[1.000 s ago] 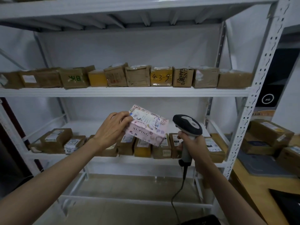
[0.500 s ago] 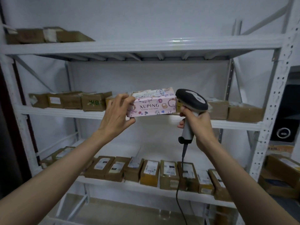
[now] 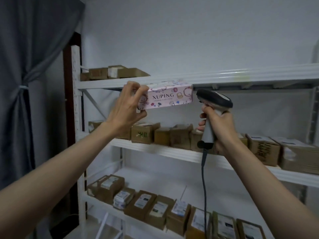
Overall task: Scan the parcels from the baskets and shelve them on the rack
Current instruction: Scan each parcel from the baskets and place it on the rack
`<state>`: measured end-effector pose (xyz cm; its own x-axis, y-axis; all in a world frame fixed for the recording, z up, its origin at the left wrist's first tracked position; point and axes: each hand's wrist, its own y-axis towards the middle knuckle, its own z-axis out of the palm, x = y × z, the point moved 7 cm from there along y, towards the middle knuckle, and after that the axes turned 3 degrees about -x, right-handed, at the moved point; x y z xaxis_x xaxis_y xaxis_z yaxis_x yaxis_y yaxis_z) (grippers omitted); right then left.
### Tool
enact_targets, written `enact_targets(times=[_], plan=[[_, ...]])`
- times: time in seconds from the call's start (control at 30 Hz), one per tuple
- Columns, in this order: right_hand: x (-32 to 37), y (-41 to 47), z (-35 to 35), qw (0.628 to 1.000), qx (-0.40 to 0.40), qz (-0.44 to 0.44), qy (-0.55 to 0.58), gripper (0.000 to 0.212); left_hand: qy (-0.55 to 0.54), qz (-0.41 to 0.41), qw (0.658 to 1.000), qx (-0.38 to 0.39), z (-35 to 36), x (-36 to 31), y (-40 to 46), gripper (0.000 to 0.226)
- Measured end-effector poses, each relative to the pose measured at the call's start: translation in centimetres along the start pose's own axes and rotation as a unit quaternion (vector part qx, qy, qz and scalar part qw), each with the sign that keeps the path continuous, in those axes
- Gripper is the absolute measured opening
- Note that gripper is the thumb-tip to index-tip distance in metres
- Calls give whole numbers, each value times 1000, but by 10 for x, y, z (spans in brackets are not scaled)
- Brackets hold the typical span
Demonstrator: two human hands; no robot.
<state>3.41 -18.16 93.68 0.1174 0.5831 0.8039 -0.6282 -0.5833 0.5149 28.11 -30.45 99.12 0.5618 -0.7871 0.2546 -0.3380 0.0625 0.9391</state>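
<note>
My left hand (image 3: 128,105) grips the left end of a pink printed box marked XUPING (image 3: 170,97), held level at the front edge of the white rack's top shelf (image 3: 241,77). My right hand (image 3: 218,128) holds the grey handle of a corded barcode scanner (image 3: 214,100), its black head just right of the box. Brown parcels (image 3: 146,133) line the middle shelf, and several labelled ones (image 3: 156,208) fill the lower shelf.
A few brown boxes (image 3: 115,72) sit at the left end of the top shelf. The rack's perforated left post (image 3: 76,94) stands beside a dark door frame and a tied grey curtain (image 3: 22,75). The scanner cable (image 3: 204,187) hangs down in front of the shelves.
My left hand has raised the pink box from the middle shelf height up to the top shelf's edge. The scanner hand rose with it, and my view swung up and left.
</note>
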Motion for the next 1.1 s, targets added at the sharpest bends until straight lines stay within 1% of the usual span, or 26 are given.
enact_targets(times=[0.1, 0.2, 0.3, 0.4, 0.47, 0.6, 0.77, 0.83, 0.9, 1.0, 1.1], plan=[[-13, 15, 22, 1000, 14, 12, 7, 21, 19, -33, 999, -8, -1, 29, 22, 76], [-24, 24, 40, 999, 36, 10, 4, 20, 25, -48, 998, -20, 7, 50, 54, 73], [-28, 33, 52, 998, 53, -8, -24, 13, 35, -51, 998, -34, 22, 66, 92, 70], [-31, 43, 59, 996, 56, -26, -67, 9, 30, -57, 997, -41, 40, 76, 130, 60], [-33, 51, 60, 995, 53, -32, -79, 10, 39, -61, 997, -18, 56, 79, 151, 56], [-38, 64, 60, 996, 39, -34, -77, 10, 78, -49, 994, 53, 98, 84, 176, 54], [-48, 74, 59, 996, 37, -29, -75, 14, 81, -51, 989, 114, 148, 97, 188, 43], [-50, 75, 58, 996, 38, -33, -73, 11, 100, -35, 987, 124, 163, 97, 189, 45], [-52, 75, 57, 996, 40, -35, -73, 10, 116, -21, 986, 117, 172, 96, 191, 49], [-56, 75, 55, 995, 44, -34, -80, 11, 94, -37, 989, 104, 179, 98, 194, 55], [-59, 75, 52, 995, 42, -27, -83, 12, 76, -51, 988, 127, 186, 105, 195, 55]])
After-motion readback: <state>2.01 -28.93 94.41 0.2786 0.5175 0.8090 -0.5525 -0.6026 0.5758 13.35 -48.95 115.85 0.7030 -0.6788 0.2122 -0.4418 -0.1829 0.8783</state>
